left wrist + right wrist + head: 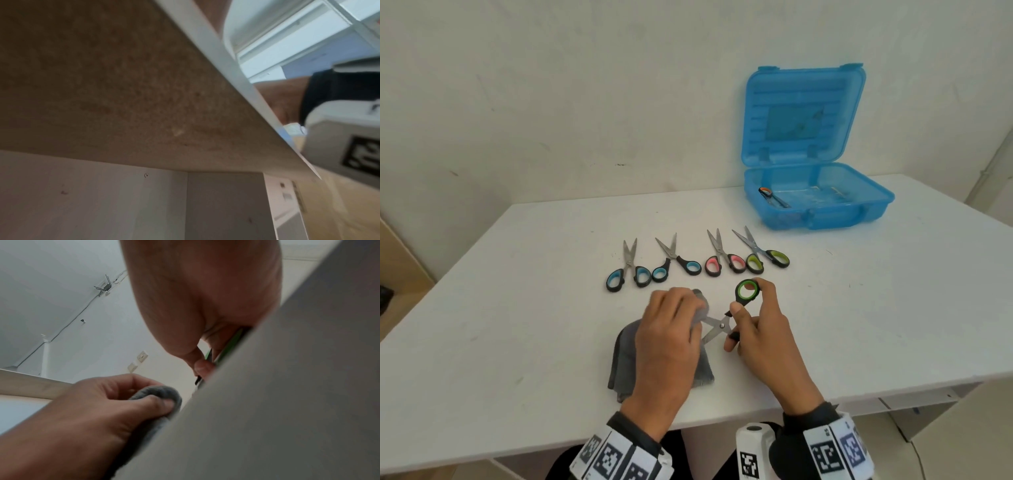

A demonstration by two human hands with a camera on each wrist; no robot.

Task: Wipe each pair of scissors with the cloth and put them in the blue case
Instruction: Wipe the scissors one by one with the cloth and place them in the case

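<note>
Near the white table's [517,308] front edge, the left hand [667,339] pinches the grey cloth [625,363] over half-hidden blades of green-handled scissors [736,308] (handles gripped by the right hand [763,339]).

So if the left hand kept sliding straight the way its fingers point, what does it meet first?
Likely the blue-handled scissors in the row ahead of the left hand, which grips the grey cloth; depth is uncertain.

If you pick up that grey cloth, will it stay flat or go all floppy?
Probably floppy: the cloth bunches softly where the left hand pinches it round the scissors. It likely weighs little and drapes. It looks fuzzy, so probably not slippery.
</note>
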